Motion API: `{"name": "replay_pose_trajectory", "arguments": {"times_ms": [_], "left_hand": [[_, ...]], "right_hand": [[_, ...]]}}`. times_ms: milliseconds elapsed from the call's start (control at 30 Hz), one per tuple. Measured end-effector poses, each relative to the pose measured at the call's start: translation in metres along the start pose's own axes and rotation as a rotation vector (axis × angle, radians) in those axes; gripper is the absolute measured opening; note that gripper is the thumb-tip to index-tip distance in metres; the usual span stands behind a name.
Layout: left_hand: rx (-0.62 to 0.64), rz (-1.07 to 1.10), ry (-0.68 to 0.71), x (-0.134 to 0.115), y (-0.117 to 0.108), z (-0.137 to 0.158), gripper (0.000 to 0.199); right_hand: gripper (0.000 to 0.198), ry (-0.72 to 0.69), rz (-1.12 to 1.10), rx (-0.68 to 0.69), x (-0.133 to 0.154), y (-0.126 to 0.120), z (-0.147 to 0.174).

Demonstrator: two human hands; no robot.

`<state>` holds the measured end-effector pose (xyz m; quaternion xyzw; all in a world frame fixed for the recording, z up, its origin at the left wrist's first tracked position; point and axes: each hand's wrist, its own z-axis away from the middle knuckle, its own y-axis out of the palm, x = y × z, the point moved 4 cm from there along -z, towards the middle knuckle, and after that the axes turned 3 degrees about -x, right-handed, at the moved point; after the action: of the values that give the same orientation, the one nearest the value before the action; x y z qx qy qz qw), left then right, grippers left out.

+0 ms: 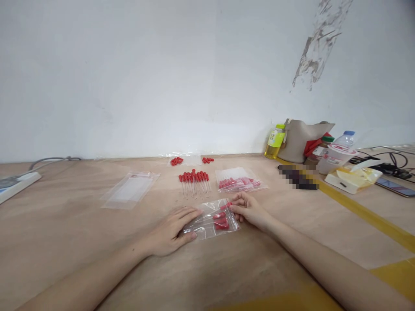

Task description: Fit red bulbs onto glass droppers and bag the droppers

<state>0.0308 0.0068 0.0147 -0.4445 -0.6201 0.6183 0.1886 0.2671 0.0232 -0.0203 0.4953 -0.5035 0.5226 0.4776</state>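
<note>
A clear zip bag (202,225) lies flat on the wooden table in front of me, with several red-bulbed droppers (221,221) showing through the plastic. My left hand (173,229) rests on the bag's left end, fingers stretched out and thumb apart. At the bag's right end, my right hand (244,207) has its fingers pinched around a dropper (227,206), whose red bulb lies at the bag's mouth. Behind the bag, a row of droppers (194,179) has red bulbs pointing away from me. Right of that row sits another bag of droppers (238,181).
Empty clear bags (131,190) lie left. Loose red bulbs (177,161) sit near the wall. At right stand a yellow bottle (275,142), a grey-beige container (296,140), a plastic cup (337,159), a tissue pack (353,176) and a phone (396,187). A power strip (19,186) is far left.
</note>
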Motion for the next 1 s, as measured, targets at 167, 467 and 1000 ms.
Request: {"name": "replay_pose_trajectory", "arguments": {"times_ms": [167,467,1000], "left_hand": [[-0.002,-0.002,0.012,-0.001,0.000,0.000,0.049],[0.002,-0.028,0.029,-0.001,0.001,-0.001,0.046],[-0.009,-0.021,0.065,-0.005,-0.001,-0.002,0.040]], "right_hand": [[0.024,-0.146,0.246,-0.049,-0.001,0.007,-0.005],[0.022,-0.294,0.363,0.143,0.007,0.010,-0.005],[0.021,-0.042,1.080,-0.163,0.053,0.054,-0.122]]}}
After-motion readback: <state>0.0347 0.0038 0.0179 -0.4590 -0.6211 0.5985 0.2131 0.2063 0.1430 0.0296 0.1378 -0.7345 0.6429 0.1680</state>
